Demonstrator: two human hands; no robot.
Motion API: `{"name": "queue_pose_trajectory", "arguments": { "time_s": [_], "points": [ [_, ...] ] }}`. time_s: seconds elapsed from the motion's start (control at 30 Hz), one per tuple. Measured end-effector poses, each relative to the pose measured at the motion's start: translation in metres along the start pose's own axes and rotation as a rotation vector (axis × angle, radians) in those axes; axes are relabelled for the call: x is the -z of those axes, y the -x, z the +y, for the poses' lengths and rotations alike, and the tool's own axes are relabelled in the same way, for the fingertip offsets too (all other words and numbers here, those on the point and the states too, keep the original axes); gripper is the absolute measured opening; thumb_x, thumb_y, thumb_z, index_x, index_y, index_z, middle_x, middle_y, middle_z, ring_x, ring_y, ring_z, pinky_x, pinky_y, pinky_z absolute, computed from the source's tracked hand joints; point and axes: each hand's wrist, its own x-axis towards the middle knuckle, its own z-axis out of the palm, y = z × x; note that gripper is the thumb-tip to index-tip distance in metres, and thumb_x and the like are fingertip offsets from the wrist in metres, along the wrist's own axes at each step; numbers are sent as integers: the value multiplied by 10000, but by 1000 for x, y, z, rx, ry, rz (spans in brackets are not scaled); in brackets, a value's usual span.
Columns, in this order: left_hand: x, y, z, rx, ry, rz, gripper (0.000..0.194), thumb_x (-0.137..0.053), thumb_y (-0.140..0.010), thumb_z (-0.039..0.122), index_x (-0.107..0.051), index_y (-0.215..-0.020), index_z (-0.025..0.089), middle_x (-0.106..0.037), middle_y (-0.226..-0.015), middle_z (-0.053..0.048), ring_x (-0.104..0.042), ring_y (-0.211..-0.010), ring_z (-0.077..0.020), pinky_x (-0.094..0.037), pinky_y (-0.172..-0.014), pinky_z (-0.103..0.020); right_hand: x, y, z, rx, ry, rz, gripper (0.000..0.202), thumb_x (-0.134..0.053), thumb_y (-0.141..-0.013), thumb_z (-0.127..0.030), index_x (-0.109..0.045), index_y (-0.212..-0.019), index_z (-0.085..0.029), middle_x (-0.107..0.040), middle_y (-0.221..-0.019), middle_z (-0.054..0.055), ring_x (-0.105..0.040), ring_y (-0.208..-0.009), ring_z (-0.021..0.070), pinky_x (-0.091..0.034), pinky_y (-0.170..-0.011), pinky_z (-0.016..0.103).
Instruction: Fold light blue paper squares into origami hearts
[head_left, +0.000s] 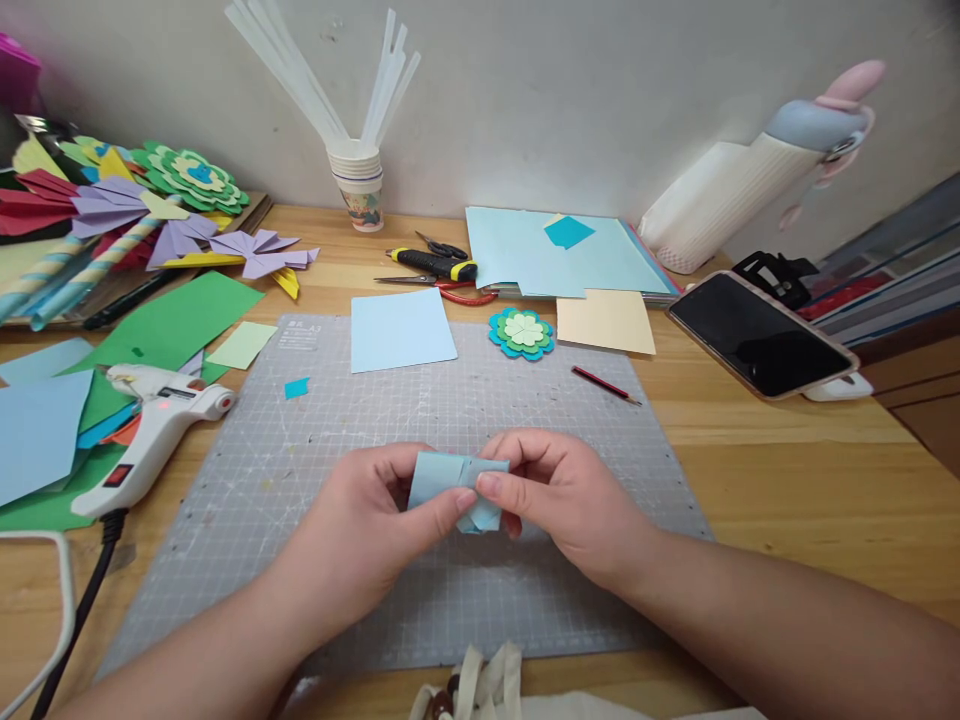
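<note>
A small folded piece of light blue paper (439, 476) is held between both hands above the grey cutting mat (300, 560). My left hand (382, 510) grips its left side, thumb on the front face. On the right side, my right hand (562, 500) pinches the paper with thumb and fingers. A light blue square sheet (402, 330) lies flat on the mat beyond the hands. Beside it sits a layered paper flower (521, 333) in blue and green. A red and black pencil (606, 385) rests to the right, and a small blue scrap (297, 388) to the left.
On the left are a white glue gun (154, 430) with its cable, green sheets (180, 320) and paper flowers (187, 180). Behind the mat stand cups with white sticks (361, 200), pliers (435, 264) and stacked paper (517, 250). A phone (761, 335) and bottle (739, 190) are at right.
</note>
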Motion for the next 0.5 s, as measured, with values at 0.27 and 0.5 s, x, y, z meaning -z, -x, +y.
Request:
{"name": "queue_pose_trajectory", "arguments": {
  "time_s": [0.27,0.5],
  "points": [
    [0,1,2,12,-48,55,234,-693,-742,381,-652,-696,155,-627,-656,7,-519,-623,-130,-402,-577,-235,2,1,-2,52,51,-33,385,-624,-824,-521,-576,-658,-177,-563,-667,-3,-522,-567,107,-457,-544,257],
    [3,0,2,-42,146,79,203,-715,-765,344,-652,-661,181,-670,-634,34,-568,-600,-109,-440,-596,-206,-3,4,-1,0,46,-67,404,-660,-785,-541,-516,-675,-180,-567,-643,-8,-542,-586,108,-461,-543,244]
  ]
}}
